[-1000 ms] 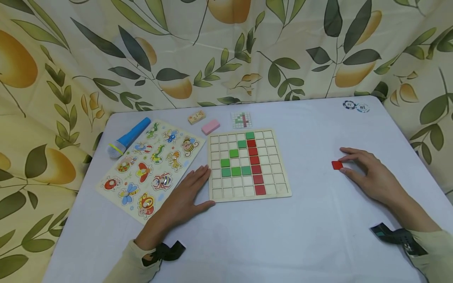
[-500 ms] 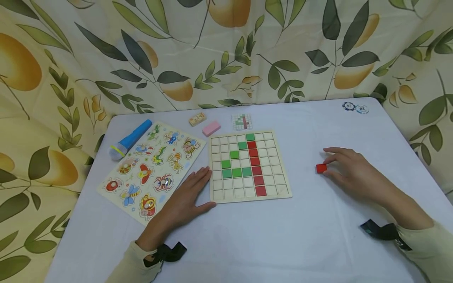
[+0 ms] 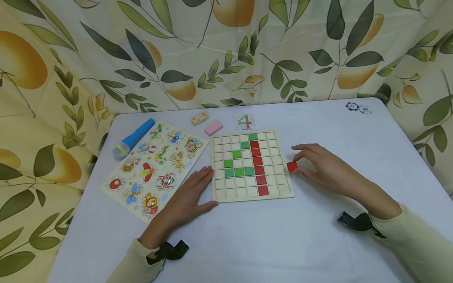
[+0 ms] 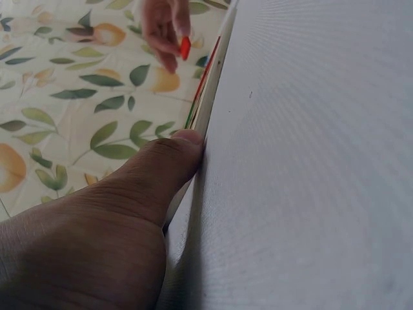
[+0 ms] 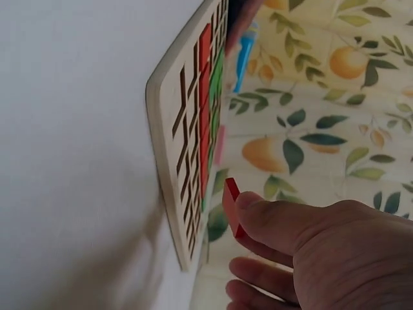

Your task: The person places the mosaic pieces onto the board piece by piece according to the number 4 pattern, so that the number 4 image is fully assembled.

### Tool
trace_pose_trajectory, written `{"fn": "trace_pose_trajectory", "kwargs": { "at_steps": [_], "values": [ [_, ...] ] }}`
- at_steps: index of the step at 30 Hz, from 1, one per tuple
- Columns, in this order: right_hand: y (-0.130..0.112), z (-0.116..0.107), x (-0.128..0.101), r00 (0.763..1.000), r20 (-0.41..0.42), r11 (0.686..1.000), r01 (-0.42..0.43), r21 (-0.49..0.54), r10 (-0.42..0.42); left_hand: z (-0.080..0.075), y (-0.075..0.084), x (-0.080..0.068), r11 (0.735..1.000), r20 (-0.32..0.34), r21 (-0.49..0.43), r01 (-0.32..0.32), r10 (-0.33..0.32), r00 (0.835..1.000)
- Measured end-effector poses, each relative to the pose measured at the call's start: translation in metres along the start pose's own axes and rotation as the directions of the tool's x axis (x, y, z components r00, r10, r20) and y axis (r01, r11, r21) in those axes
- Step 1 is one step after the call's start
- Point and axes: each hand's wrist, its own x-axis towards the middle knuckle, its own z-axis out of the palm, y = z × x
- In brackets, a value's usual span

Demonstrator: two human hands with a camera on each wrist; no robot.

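A wooden grid board (image 3: 253,198) lies on the white table, holding red tiles in one column and several green tiles to its left. My right hand (image 3: 329,169) pinches a square red tile (image 3: 291,166) between thumb and finger, beside the board's right edge. In the right wrist view the red tile (image 5: 230,208) is lifted clear of the board (image 5: 155,110). My left hand (image 3: 184,198) lies with straight fingers against the board's left edge. The left wrist view has its thumb (image 4: 184,145) touching that edge.
Left of the board lies an insect picture puzzle (image 3: 155,169), partly under the left hand and forearm. A blue toy microphone (image 3: 134,137) is beside it. Behind the board are a pink block (image 3: 214,128), a pale patterned block (image 3: 199,118) and a small pattern card (image 3: 244,121).
My right hand has carried the red tile leftward across the table to the board's right edge. The left hand stays at the board's left edge.
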Motion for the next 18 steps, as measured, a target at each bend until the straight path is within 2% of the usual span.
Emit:
{"fn": "trace_pose_trajectory", "kwargs": {
  "at_steps": [9,18],
  "values": [
    [-0.023,0.016,0.024,0.999,0.044,0.998,0.020,0.054,-0.022,0.001,0.000,0.000,1.000,-0.010,0.001,0.002,-0.002,1.000],
    [-0.032,0.031,0.038,0.998,0.048,0.999,0.041,0.021,-0.042,0.000,-0.002,0.001,1.000,-0.010,0.011,-0.014,0.014,1.000]
  ]
}}
